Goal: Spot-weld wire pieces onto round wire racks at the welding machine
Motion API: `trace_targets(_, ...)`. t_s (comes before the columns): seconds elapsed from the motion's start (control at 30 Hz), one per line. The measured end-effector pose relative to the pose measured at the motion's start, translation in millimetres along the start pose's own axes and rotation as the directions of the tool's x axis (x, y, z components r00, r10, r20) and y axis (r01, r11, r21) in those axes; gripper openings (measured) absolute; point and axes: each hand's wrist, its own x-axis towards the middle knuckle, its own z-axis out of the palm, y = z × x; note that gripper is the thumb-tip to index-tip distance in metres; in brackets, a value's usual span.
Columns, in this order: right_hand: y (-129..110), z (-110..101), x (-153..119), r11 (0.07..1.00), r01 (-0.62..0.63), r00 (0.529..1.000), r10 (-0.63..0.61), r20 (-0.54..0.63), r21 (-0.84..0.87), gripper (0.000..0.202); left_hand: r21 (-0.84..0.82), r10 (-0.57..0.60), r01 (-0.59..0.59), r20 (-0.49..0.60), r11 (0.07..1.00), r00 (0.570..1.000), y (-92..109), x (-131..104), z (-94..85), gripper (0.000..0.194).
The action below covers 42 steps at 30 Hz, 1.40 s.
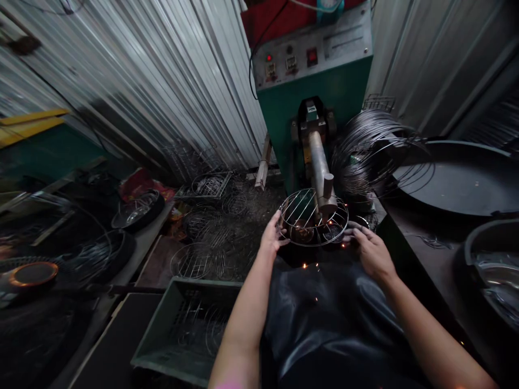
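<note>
A round wire rack (300, 204), a ring crossed by parallel rods, is held level under the spot welder's upper electrode arm (321, 162). My left hand (271, 236) grips the ring at its left edge, thumb and fingers closed on the wire. On the opposite side, the fingers of my right hand (372, 251) close at the right edge of the ring. The arm's tip meets the rack near its right side, and orange sparks scatter there and down over my black apron (320, 319). The lower electrode is mostly hidden under the rack.
The green welding machine (279, 124) stands ahead. Right of it are a coil of wire (365, 146), a large round pan (458, 181) and a dark tub (470, 254). Finished-looking wire pieces lie left, beyond a green crate (148, 346). Corrugated metal wall (194, 70) runs behind.
</note>
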Motion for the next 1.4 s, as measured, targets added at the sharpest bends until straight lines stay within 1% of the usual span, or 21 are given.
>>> trace_targets(0.03, -1.2, -5.0, -4.4, 0.999, -0.038, 0.999, 0.037, 0.013, 0.031, 0.042, 0.046, -0.010, 0.009, 0.035, 0.999, 0.999, 9.0, 5.8, -4.2, 0.041)
trace_targets(0.1, -2.7, -15.1, -14.0, 0.990, -0.132, 0.988, 0.127, 0.083, 0.057, 0.039, 0.135, -0.039, 0.020, 0.139, 0.991, 0.990, 23.8, 18.1, -8.1, 0.036)
trace_targets(0.17, -0.7, -27.4, -23.3, 0.965, -0.254, 0.958, 0.243, 0.151, 0.064, 0.037, 0.191, -0.074, 0.034, 0.208, 0.981, 0.975, 30.5, 28.7, -6.7, 0.031)
trace_targets(0.23, 5.6, -42.0, -31.0, 0.919, -0.386, 0.912, 0.366, 0.184, 0.085, 0.035, 0.211, -0.103, 0.054, 0.228, 0.976, 0.968, 29.0, 36.2, -3.4, 0.029)
trace_targets(0.3, 14.2, -55.4, -37.1, 0.871, -0.480, 0.869, 0.455, 0.193, 0.106, 0.032, 0.207, -0.120, 0.071, 0.234, 0.976, 0.965, 23.1, 40.7, -1.0, 0.026)
trace_targets(0.33, 17.8, -59.9, -39.4, 0.861, -0.495, 0.862, 0.471, 0.185, 0.114, 0.031, 0.195, -0.121, 0.074, 0.240, 0.978, 0.963, 19.8, 41.9, -0.5, 0.025)
trace_targets(0.37, 20.1, -62.1, -41.2, 0.862, -0.492, 0.866, 0.470, 0.172, 0.120, 0.030, 0.178, -0.115, 0.072, 0.246, 0.981, 0.962, 16.9, 42.6, -0.5, 0.024)
trace_targets(0.4, 20.7, -61.6, -42.3, 0.870, -0.477, 0.874, 0.457, 0.163, 0.122, 0.030, 0.157, -0.104, 0.066, 0.250, 0.985, 0.963, 14.3, 42.5, -0.8, 0.024)
trace_targets(0.47, 16.3, -52.7, -42.7, 0.897, -0.427, 0.898, 0.406, 0.169, 0.117, 0.030, 0.105, -0.073, 0.049, 0.239, 0.993, 0.968, 9.7, 40.0, -2.3, 0.025)
trace_targets(0.57, 2.8, -24.9, -38.8, 0.947, -0.306, 0.931, 0.278, 0.236, 0.093, 0.032, 0.002, -0.032, 0.032, 0.186, 0.999, 0.982, 1.2, 31.0, -5.4, 0.029)
trace_targets(0.63, -3.0, -3.1, -34.2, 0.982, -0.176, 0.950, 0.153, 0.274, 0.064, 0.035, -0.078, 0.010, 0.001, 0.142, 0.997, 0.990, -6.5, 23.3, -7.6, 0.031)
trace_targets(0.73, 0.5, 25.2, -26.9, 0.999, 0.015, 0.953, -0.001, 0.304, -0.042, 0.038, -0.171, 0.080, -0.064, 0.087, 0.983, 0.993, -17.5, 10.9, -10.7, 0.034)
trace_targets(0.83, 12.3, 40.6, -21.9, 0.971, 0.110, 0.950, -0.039, 0.311, -0.215, 0.036, -0.220, 0.149, -0.138, 0.038, 0.966, 0.988, -23.1, -2.1, -10.9, 0.036)
trace_targets(0.93, 20.3, 42.4, -18.6, 0.916, 0.163, 0.950, -0.046, 0.308, -0.368, 0.036, -0.241, 0.212, -0.206, -0.002, 0.948, 0.977, -24.1, -12.9, -5.7, 0.041)
trace_targets(1.0, 21.4, 39.5, -16.2, 0.891, 0.183, 0.953, -0.059, 0.296, -0.415, 0.038, -0.252, 0.234, -0.228, -0.007, 0.940, 0.972, -24.6, -17.2, 0.4, 0.043)
trace_targets(1.13, 17.3, 32.9, -10.4, 0.895, 0.190, 0.965, -0.095, 0.243, -0.404, 0.040, -0.266, 0.245, -0.241, -0.017, 0.933, 0.969, -27.8, -18.5, 12.4, 0.045)
trace_targets(1.27, 13.9, 29.0, -5.2, 0.896, 0.211, 0.962, -0.119, 0.247, -0.391, 0.037, -0.253, 0.240, -0.236, -0.015, 0.938, 0.971, -29.4, -16.0, 18.3, 0.044)
trace_targets(1.4, 15.8, 26.0, -2.0, 0.894, 0.229, 0.960, -0.143, 0.240, -0.384, 0.037, -0.247, 0.245, -0.241, -0.014, 0.939, 0.969, -27.4, -15.0, 21.7, 0.044)
